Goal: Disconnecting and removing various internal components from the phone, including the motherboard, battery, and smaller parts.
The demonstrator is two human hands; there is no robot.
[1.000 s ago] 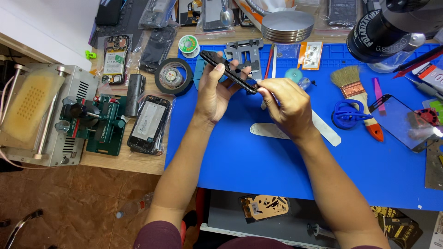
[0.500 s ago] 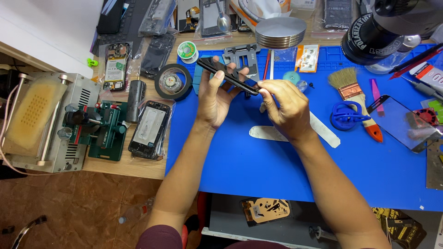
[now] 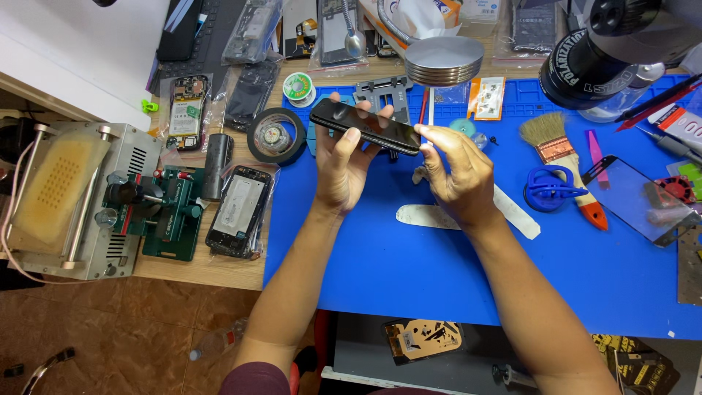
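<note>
Both hands held a black phone (image 3: 365, 126) above the blue mat (image 3: 409, 271), tilted down to the right. The left hand (image 3: 344, 164) curled its fingers around the phone's left half; the right hand (image 3: 457, 172) pinched its right end between thumb and fingertips, near a brush (image 3: 559, 150) and tape roll (image 3: 276, 136)

Single head-worn view, steeply downward, fairly close above the blue mat (image 3: 409, 278).

Phone (image 3: 365, 126): glossy black. Work mat (image 3: 409, 271): solid blue. Tabletop (image 3: 197, 271): light wood tone. Suction cup (image 3: 550, 189): blue. Brush (image 3: 559, 150): tan bristles, copper ferrule, orange handle. Tape roll (image 3: 276, 136): black. Clamp fixture (image 3: 167, 216): green. Strips (image 3: 428, 216): off-white.
</note>
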